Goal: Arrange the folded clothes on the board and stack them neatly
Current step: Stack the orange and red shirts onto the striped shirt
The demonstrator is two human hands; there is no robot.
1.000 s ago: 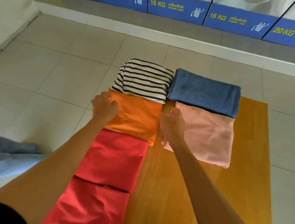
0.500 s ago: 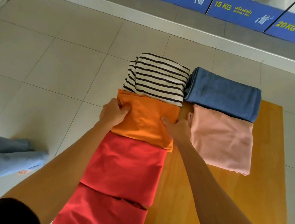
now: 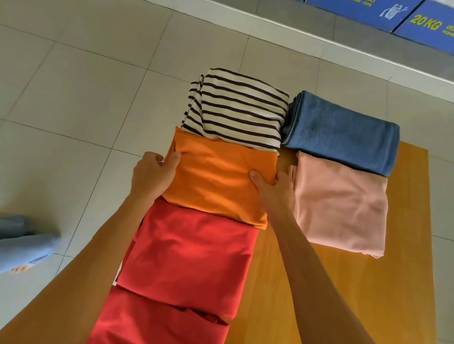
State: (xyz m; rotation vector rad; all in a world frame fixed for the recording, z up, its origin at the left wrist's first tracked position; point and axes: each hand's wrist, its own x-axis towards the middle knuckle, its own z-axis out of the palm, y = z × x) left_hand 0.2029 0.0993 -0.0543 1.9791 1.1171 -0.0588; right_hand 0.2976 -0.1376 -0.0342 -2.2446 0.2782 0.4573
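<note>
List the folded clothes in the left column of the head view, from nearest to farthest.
Nearest red garment → second red garment → orange garment, gripped by the left hand and right hand → striped garment.

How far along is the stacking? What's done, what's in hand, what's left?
Done: six folded pieces lie on the wooden board, none stacked yet. In hand: the left hand and right hand grip the sides of the orange piece. Left: stacking it with the striped, blue, pink and two red pieces.
</note>
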